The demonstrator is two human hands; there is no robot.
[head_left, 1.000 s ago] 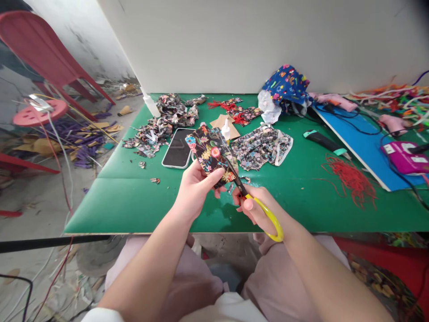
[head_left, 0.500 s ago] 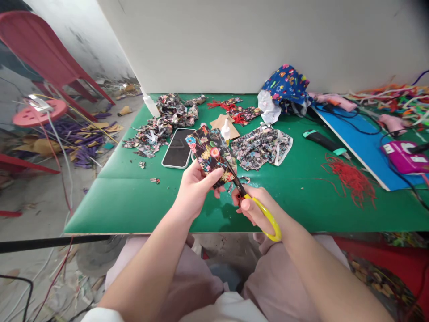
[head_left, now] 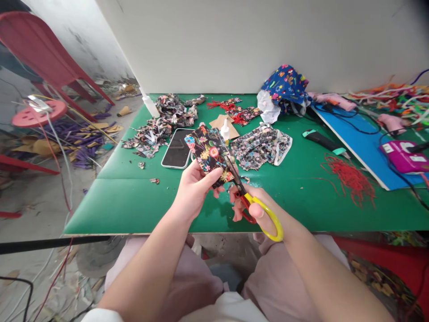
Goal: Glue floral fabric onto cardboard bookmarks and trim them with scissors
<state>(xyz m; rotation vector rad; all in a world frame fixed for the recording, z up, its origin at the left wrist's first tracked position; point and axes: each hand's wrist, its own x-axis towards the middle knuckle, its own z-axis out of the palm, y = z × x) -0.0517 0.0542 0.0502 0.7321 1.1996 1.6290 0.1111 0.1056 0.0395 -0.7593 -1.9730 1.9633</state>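
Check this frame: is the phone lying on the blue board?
No, the phone lies on the green table, left of the floral fabric; the blue board is far right.

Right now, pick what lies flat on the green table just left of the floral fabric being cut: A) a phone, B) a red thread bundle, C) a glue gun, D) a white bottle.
A: the phone lies screen-up on the table, just left of the floral fabric.

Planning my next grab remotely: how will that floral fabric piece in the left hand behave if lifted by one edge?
The floral fabric piece is probably floppy: it curves over the left hand. Likely light, pinched by fingertips alone. It may shift against the scissors that the right hand works.
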